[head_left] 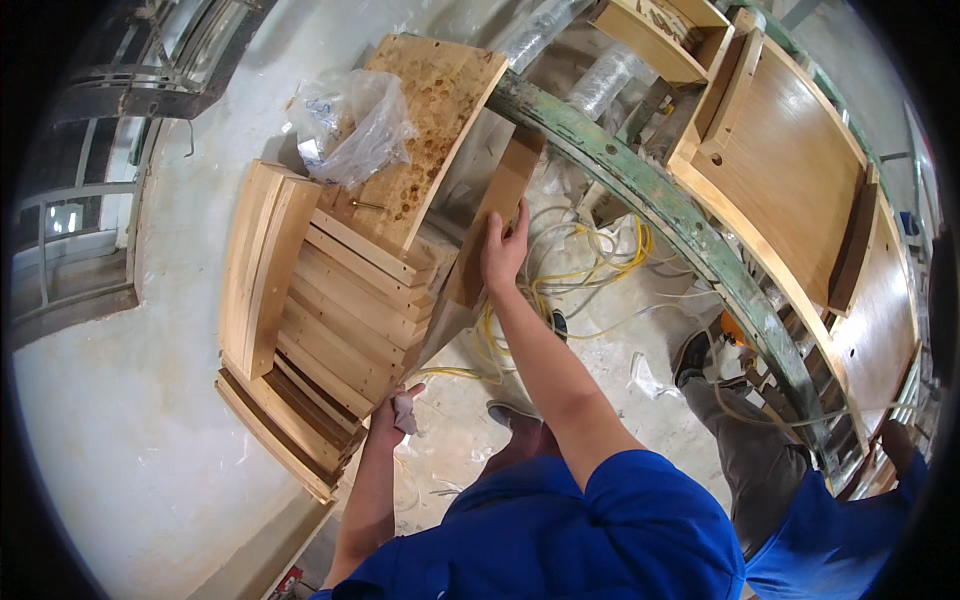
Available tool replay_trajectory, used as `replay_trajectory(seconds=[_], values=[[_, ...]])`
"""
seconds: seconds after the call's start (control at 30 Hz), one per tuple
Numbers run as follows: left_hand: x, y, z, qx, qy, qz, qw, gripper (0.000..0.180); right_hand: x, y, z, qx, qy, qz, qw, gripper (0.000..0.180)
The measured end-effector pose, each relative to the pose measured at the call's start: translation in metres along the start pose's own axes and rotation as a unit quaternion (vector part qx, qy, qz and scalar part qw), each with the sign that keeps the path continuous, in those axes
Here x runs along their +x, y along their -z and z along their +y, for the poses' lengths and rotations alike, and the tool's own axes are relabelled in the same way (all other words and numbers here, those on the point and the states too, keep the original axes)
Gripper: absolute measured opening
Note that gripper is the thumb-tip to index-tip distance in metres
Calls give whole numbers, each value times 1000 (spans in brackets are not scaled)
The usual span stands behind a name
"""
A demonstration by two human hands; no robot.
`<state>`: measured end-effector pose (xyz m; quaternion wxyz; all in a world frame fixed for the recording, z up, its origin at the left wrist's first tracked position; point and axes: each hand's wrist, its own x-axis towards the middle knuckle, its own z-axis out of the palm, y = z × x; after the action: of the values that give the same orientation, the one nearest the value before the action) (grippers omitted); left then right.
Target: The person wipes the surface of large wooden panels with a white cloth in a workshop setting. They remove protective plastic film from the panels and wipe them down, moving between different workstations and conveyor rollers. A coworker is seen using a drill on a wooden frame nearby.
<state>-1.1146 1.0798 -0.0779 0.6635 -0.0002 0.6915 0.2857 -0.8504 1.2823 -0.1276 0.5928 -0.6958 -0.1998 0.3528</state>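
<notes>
A long brown wooden board (492,200) leans at a slant beside the stack of pale wooden slats. My right hand (505,255) grips its right edge, with thumb and fingers on either side. At the near end of the slats (345,310), my left hand (384,424) is closed around a small crumpled grey cloth (404,412). Its fingertips are close to the slat ends and partly hidden. Thicker curved wooden pieces (265,270) lie on the left of the stack. Behind it is a blotchy wooden panel (440,90) bearing a clear plastic bag (360,130) and a metal bolt (368,205).
A green metal beam (640,190) crosses on the right, beside wooden frame panels (780,160). Yellow hoses (610,258) coil on the floor. A co-worker in blue (830,540) stands at the lower right. A wooden drawer-like box (650,40) is at the back.
</notes>
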Motion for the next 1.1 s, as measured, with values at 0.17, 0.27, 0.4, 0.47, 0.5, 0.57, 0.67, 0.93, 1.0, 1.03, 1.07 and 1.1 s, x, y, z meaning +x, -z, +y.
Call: replay_trajectory(seconds=[0.17, 0.27, 0.4, 0.47, 0.5, 0.57, 0.67, 0.93, 1.0, 1.03, 1.07, 1.1], values=[[-3, -1, -4, 54, -16, -5, 998, 24, -78, -1, 17, 57, -23, 37, 997, 57], [-7, 8, -7, 105, -16, -28, 994, 34, -108, 2, 26, 42, -25, 50, 998, 56], [-12, 10, -14, 165, -50, -32, 984, 44, -151, 5, 37, 40, -13, 32, 999, 57], [-22, 8, -20, 198, -145, -32, 969, 50, -195, 6, 51, 34, 30, 46, 998, 59], [-28, 20, -17, 231, -133, -100, 959, 66, -219, 8, 54, 21, 12, 20, 1000, 61], [-49, 40, -29, 293, -115, -89, 945, 63, -253, 15, 64, 27, -36, -27, 999, 60], [-83, 81, -60, 317, -70, -135, 936, 62, -287, 29, 73, 23, -65, -82, 994, 60], [-157, 164, -148, 110, 130, -215, 962, 37, -285, 233, 111, -301, -145, -218, 917, 60], [-151, 142, -157, -25, 209, -248, 946, 35, -271, 318, 119, -349, -173, -191, 901, 54], [-147, 127, -161, -39, 222, -297, 928, 34, -266, 362, 122, -353, -183, -179, 900, 52], [-139, 102, -166, -46, 249, -350, 902, 33, -265, 417, 132, -396, -196, -145, 886, 48], [-137, 79, -169, -6, 263, -319, 911, 35, -269, 479, 145, -440, -215, -107, 865, 45]])
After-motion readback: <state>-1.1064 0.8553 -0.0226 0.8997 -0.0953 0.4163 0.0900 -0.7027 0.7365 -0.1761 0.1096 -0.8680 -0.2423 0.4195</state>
